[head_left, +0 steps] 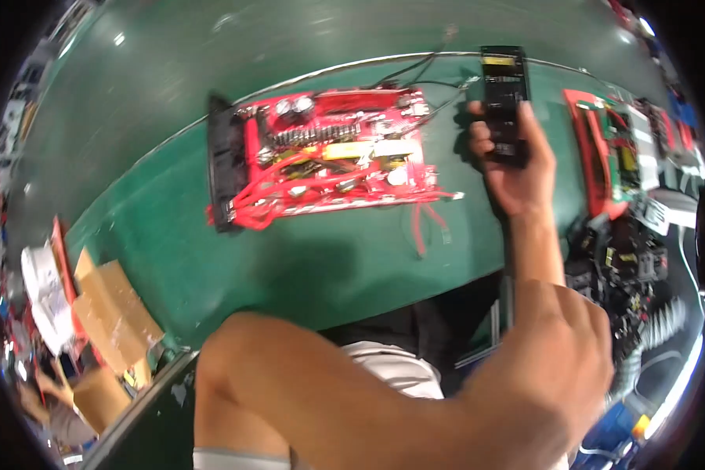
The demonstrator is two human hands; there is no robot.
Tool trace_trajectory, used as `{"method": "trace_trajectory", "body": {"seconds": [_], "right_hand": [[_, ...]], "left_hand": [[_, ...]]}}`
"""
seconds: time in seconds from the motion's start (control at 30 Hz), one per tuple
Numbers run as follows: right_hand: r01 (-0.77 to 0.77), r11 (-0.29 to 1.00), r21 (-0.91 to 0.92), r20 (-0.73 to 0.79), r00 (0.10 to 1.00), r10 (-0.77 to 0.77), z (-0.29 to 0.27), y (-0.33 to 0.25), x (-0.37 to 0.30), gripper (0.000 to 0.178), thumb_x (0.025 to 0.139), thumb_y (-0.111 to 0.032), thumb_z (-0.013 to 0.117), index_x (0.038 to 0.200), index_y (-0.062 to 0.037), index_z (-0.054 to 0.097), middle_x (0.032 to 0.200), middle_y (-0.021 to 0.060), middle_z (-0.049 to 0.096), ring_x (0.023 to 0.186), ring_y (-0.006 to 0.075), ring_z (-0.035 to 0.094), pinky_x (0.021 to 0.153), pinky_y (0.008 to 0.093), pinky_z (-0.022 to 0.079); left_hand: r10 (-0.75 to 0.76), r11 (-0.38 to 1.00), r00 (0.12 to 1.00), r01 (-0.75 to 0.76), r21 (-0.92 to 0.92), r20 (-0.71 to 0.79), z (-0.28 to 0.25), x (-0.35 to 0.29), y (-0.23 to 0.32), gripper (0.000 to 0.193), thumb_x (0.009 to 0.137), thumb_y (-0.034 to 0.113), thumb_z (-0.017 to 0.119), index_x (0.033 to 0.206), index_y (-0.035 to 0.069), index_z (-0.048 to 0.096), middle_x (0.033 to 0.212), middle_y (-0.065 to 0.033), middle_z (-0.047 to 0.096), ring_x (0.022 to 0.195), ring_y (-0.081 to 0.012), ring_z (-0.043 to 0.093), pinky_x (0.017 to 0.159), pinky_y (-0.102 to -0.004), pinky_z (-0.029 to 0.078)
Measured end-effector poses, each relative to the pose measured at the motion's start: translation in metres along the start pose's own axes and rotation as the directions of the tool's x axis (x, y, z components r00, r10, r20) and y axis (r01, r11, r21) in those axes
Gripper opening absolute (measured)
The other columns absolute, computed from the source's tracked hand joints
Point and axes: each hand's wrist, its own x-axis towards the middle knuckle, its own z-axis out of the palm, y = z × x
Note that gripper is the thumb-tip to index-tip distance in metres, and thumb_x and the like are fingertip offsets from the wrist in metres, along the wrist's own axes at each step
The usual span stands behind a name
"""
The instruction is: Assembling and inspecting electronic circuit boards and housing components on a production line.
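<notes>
In my right hand (517, 184) is a black smartphone (506, 102), its lit dark screen facing up; the thumb lies along its right edge and the fingers wrap its left. My left arm crosses in front of me to the right, and my left hand (552, 345) sits over my right forearm with its fingers curled. Blur and the back of the hand hide whatever those fingers hold. Left of the phone lies an opened red device (337, 153) with a black end panel (227, 164), coils, red wires and a yellow part inside.
The green-topped workbench (172, 251) carries a second red unit (591, 153) with a green circuit board at the right. Black parts (623, 258) and a corrugated hose (662, 323) crowd the right side. Cardboard boxes (117, 313) and a white spool-like thing (45, 294) stand at the lower left.
</notes>
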Motion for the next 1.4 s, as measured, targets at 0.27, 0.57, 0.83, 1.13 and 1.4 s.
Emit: {"method": "trace_trajectory", "body": {"seconds": [0.27,0.57,0.83,1.13,1.4], "right_hand": [[-0.02,0.996,0.082,0.066,0.998,0.014,0.009,0.021,0.008,0.043,0.099,-0.035,0.05,0.121,0.0019,0.051,0.107,0.0194,0.063,0.08,0.0214,0.06,0.068,0.0313,0.05],[-0.197,0.932,0.306,-0.07,0.971,0.228,0.001,-0.001,0.001,0.036,0.098,-0.035,0.053,0.115,-0.004,0.05,0.103,0.0146,0.062,0.08,0.0203,0.064,0.069,0.0326,0.053],[0.036,0.981,0.192,0.064,0.997,-0.049,0.0,0.009,0.003,0.037,0.099,-0.031,0.053,0.125,-0.0047,0.048,0.109,0.0166,0.061,0.089,0.023,0.063,0.078,0.0334,0.052],[0.023,0.987,0.16,0.071,0.997,-0.035,0.005,0.008,0.005,0.038,0.099,-0.026,0.053,0.13,-0.0066,0.045,0.112,0.0146,0.059,0.093,0.0217,0.064,0.08,0.0328,0.054],[0.026,0.999,0.032,0.144,0.989,-0.031,0.005,0.007,0.002,0.05,0.098,-0.023,0.053,0.143,-0.0082,0.036,0.106,0.0121,0.059,0.081,0.018,0.066,0.069,0.0281,0.054]], "left_hand": [[-0.06,0.949,0.917,0.175,0.262,-0.395,-0.003,-0.012,-0.003,0.041,0.064,0.012,0.065,0.102,-0.001,0.065,0.098,-0.0075,0.063,0.076,-0.0201,0.061,0.068,-0.0298,0.055],[-0.194,0.971,0.932,0.226,0.076,-0.306,0.002,0.029,-0.074,0.039,0.075,0.012,0.071,0.111,0.001,0.063,0.101,-0.0131,0.064,0.082,-0.0271,0.062,0.073,-0.037,0.051],[-0.505,0.776,0.718,0.621,0.112,-0.479,0.028,0.054,-0.158,0.04,0.083,0.018,0.069,0.118,0.001,0.062,0.101,-0.017,0.065,0.089,-0.0343,0.063,0.08,-0.0436,0.048],[-0.418,0.871,0.726,0.49,-0.014,-0.547,0.027,0.06,-0.176,0.022,0.087,0.01,0.061,0.105,-0.001,0.067,0.098,-0.0171,0.066,0.087,-0.0329,0.065,0.078,-0.0393,0.05],[-0.603,0.798,0.664,0.503,-0.333,-0.442,0.016,0.063,-0.169,0.03,0.087,0.015,0.065,0.113,0.001,0.069,0.076,-0.0074,0.065,0.064,-0.0111,0.06,0.063,-0.0278,0.048]]}}
